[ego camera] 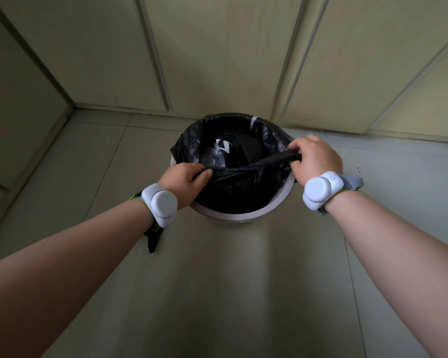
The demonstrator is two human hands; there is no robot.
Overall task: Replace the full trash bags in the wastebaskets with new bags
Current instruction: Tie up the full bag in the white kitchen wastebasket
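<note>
A round white wastebasket (239,216) stands on the floor below me, lined with a black trash bag (233,187). Trash lies inside the bag, including a crumpled black-and-white piece (223,146). My left hand (184,180) pinches the bag's near edge at the left side of the rim. My right hand (314,156) grips the same edge at the right side. The edge is pulled taut between both hands, lifted off the near rim. At the far rim the bag still folds over the basket.
Pale cabinet doors (217,55) rise directly behind the basket, with another panel on the left (16,104). The floor (217,293) is light tile. White devices are strapped to both wrists.
</note>
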